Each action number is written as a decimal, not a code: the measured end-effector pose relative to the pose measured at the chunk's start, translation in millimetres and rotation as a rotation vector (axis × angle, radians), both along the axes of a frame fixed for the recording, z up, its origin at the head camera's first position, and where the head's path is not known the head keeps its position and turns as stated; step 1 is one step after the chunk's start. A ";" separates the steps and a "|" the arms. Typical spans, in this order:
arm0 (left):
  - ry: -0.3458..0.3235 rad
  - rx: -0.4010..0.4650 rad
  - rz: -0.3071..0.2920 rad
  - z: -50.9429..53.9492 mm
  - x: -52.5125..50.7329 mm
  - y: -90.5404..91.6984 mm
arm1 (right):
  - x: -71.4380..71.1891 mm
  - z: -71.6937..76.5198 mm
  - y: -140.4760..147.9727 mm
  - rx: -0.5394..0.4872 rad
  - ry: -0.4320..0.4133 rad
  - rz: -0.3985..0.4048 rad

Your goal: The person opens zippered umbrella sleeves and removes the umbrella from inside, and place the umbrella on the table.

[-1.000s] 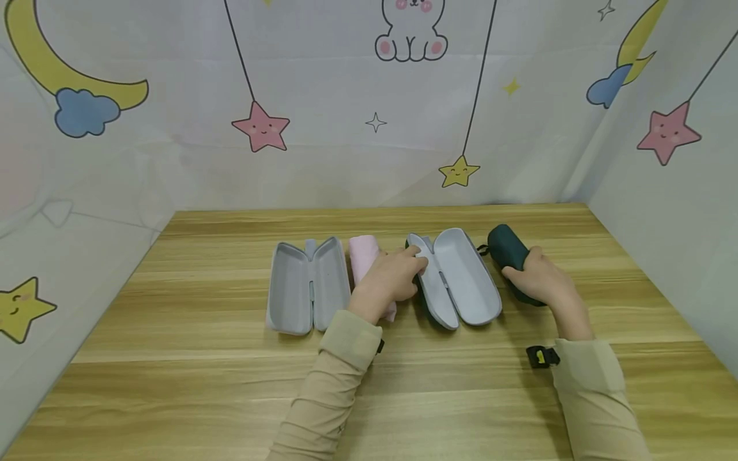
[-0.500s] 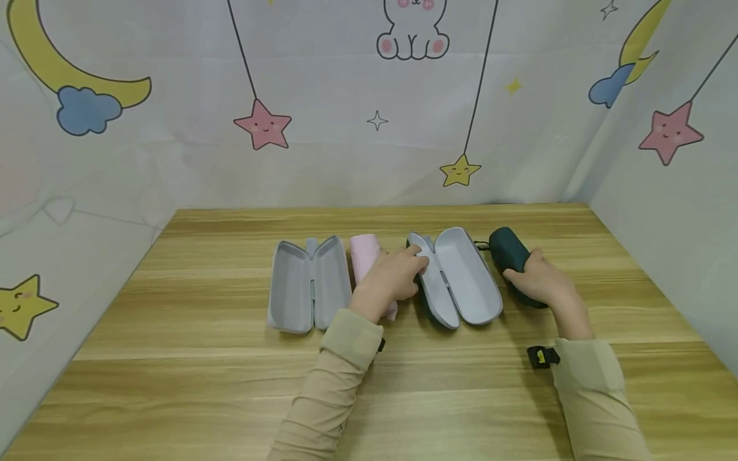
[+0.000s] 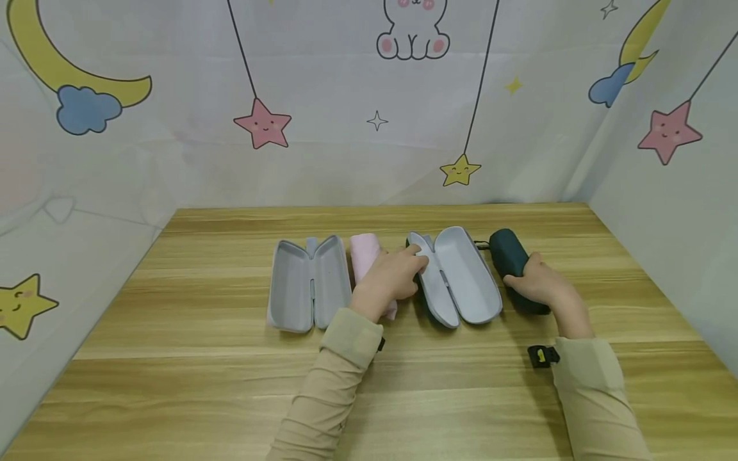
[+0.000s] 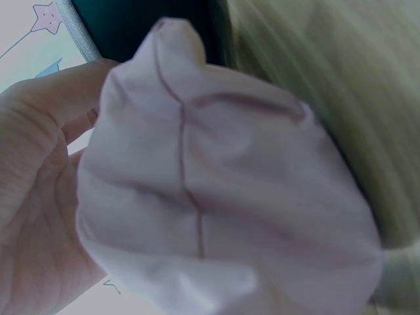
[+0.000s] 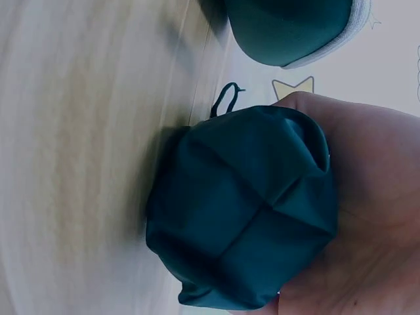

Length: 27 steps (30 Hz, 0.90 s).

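My right hand (image 3: 544,285) grips the near part of a folded umbrella (image 3: 507,253) in a dark green sleeve, lying on the table right of an open case. Its creased end (image 5: 243,210) and a small cord loop (image 5: 228,98) show in the right wrist view. My left hand (image 3: 387,282) reaches across a pink sleeved umbrella (image 3: 364,251), and its fingers curl over the left rim of a dark green hard case (image 3: 469,282) with a pale grey lining. In the left wrist view, the pink sleeve (image 4: 216,177) hides most of those fingers.
Left of the pink umbrella, a second hard case (image 3: 291,285), pink outside and grey inside, lies unfolded. All of it stands on a wood-grain table (image 3: 202,384). A printed cloth (image 3: 323,166) hangs behind and at both sides.
The green umbrella has slid slightly toward me with my right hand on it, and its cord loop now lies flatter. My left hand and both cases have stayed in place.
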State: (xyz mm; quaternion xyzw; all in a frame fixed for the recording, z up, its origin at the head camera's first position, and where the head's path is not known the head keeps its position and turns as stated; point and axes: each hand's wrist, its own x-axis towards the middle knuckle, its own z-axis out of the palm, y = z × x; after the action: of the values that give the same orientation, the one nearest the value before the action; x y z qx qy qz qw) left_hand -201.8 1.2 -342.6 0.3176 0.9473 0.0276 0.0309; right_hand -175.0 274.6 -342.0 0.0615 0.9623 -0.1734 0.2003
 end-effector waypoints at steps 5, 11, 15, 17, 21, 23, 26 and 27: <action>0.005 -0.002 -0.002 0.2 0.0 -0.3 | -0.2 -0.5 0.3 0.005 -0.012 -0.002; 0.003 -0.007 0.003 -0.1 0.0 -0.3 | -0.7 -0.7 0.7 0.006 -0.005 -0.003; -0.005 -0.007 0.007 0.3 0.0 0.1 | -0.5 -0.7 0.8 0.006 0.011 0.003; -0.008 -0.008 0.008 0.5 0.1 0.5 | -0.2 -0.7 0.7 0.008 0.021 0.008; -0.015 -0.003 0.012 0.5 -0.5 1.2 | 0.3 -0.5 0.2 0.019 0.051 0.016; -0.019 0.001 0.012 0.7 -0.7 1.5 | 0.6 -0.4 -0.3 0.027 0.064 0.018; -0.023 0.005 0.012 1.3 -0.4 1.5 | 1.3 -0.5 -0.9 0.024 0.082 0.015; -0.023 0.006 0.012 1.5 -0.2 1.5 | 1.6 -0.4 -1.1 0.020 0.088 0.013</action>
State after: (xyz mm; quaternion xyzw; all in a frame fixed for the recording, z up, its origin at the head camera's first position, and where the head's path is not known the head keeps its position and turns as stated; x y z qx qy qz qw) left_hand -202.0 2.7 -341.1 0.3116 0.9487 0.0341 0.0407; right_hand -173.5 273.5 -342.4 0.0493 0.9723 -0.1649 0.1583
